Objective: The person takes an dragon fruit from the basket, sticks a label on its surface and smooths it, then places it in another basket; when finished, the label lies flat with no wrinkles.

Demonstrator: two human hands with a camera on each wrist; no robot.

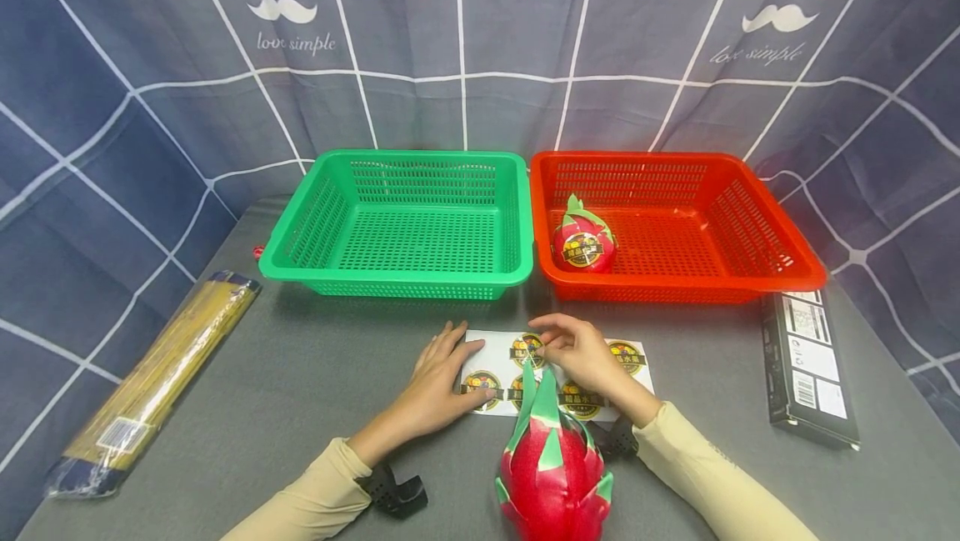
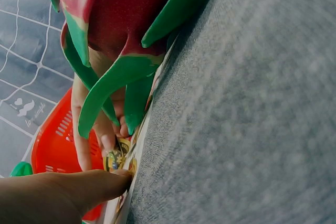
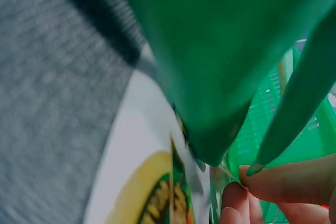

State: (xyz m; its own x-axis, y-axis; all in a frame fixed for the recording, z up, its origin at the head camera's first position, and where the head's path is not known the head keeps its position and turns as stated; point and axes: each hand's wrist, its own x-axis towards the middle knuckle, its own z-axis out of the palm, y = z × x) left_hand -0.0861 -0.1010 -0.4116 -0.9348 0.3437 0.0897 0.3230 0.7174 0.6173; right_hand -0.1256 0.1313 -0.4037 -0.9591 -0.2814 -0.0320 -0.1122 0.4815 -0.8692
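A white sheet of round black-and-gold stickers [image 1: 492,347] lies on the table in front of the baskets. My right hand [image 1: 585,358] pinches the edge of one sticker [image 1: 525,348] between thumb and finger; in the left wrist view this sticker [image 2: 116,157] stands tilted up from the sheet. On the sheet's left part rests my left hand [image 1: 435,387], fingers extended and thumb beside a lower sticker. A red dragon fruit [image 1: 553,474] with green leaf tips lies close to me between my forearms, its tips overlapping the sheet in the head view.
Behind the sheet stand a green basket [image 1: 397,276] and a red basket [image 1: 690,281]. A smaller dragon fruit [image 1: 592,262] bearing a round sticker sits in the red one. At left lies a pack of noodle-like sticks [image 1: 161,374], at right a black-and-white box [image 1: 810,366].
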